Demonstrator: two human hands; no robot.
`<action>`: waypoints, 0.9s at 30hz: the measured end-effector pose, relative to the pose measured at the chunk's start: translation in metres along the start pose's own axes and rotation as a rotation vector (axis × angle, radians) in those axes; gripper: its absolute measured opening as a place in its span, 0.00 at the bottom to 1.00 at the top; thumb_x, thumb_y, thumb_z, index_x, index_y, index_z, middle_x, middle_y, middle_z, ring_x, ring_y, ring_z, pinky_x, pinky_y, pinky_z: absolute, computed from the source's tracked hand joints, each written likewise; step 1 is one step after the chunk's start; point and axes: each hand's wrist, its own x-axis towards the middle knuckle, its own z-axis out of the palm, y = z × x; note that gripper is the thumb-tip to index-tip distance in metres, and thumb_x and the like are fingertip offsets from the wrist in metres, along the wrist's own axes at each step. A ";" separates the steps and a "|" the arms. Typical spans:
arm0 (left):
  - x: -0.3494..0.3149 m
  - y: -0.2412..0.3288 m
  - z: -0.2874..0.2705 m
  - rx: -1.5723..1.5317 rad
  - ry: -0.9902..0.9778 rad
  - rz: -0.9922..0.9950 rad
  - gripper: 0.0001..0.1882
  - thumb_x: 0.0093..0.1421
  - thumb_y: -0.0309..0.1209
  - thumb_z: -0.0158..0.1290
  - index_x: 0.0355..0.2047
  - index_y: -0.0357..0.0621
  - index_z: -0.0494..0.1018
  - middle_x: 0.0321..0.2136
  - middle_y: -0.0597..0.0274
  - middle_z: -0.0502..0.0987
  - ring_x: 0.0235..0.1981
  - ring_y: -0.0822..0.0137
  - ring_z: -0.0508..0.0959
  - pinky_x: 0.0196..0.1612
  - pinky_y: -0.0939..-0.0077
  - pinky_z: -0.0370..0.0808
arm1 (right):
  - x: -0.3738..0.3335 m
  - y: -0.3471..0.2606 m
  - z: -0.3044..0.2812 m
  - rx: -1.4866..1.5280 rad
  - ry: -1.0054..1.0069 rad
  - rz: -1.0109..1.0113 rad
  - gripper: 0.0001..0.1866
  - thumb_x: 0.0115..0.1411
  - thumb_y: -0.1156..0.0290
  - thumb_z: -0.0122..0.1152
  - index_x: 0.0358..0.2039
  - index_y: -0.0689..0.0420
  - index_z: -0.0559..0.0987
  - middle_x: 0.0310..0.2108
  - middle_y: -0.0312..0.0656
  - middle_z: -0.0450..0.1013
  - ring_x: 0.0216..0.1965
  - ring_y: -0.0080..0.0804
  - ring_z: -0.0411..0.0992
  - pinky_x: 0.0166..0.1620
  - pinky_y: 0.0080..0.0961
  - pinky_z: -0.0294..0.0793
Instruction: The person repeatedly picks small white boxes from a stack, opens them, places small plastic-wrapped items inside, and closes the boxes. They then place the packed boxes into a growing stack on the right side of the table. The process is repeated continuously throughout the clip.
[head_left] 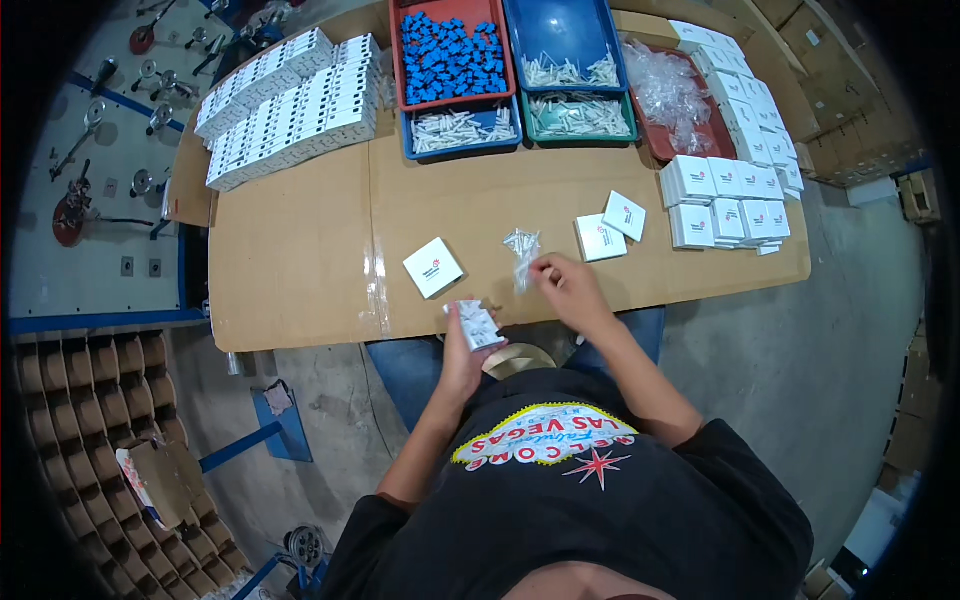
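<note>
From here I see the left hand (462, 362) grasping a small white piece (476, 325), details unclear, at the surface's (300, 250) near edge. The right hand (573, 293) curls beside a clear bag (522, 262); fingertips partly hidden, I can't tell whether they pinch it. Both forearms reach forward.

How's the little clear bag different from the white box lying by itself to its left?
The little clear bag is see-through, while the white box hides whatever might be inside.
The bag is narrow and crinkly; the box is wider, square and flat-sided.
The bag is right by the right hand; the box lies apart from both hands.
Both are on the brown cardboard.
</note>
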 end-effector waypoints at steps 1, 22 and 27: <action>0.000 0.004 -0.004 -0.008 0.012 -0.019 0.37 0.74 0.65 0.36 0.68 0.52 0.64 0.54 0.53 0.78 0.49 0.56 0.81 0.50 0.48 0.81 | 0.013 0.006 -0.014 -0.061 0.078 -0.057 0.08 0.64 0.74 0.65 0.42 0.62 0.83 0.34 0.44 0.79 0.31 0.33 0.78 0.37 0.28 0.77; -0.006 0.051 0.042 -0.197 -0.363 -0.147 0.37 0.75 0.64 0.33 0.73 0.54 0.60 0.65 0.42 0.72 0.57 0.47 0.80 0.55 0.45 0.82 | 0.062 0.097 -0.141 -0.519 0.249 -0.014 0.37 0.57 0.59 0.77 0.66 0.51 0.75 0.53 0.52 0.74 0.59 0.54 0.71 0.63 0.44 0.70; -0.004 0.056 0.054 -0.087 -0.347 -0.099 0.37 0.75 0.65 0.31 0.71 0.53 0.62 0.62 0.43 0.75 0.55 0.46 0.81 0.51 0.47 0.84 | 0.025 0.003 -0.078 -0.279 0.037 -0.255 0.39 0.55 0.59 0.79 0.67 0.51 0.75 0.59 0.51 0.72 0.59 0.52 0.73 0.61 0.43 0.73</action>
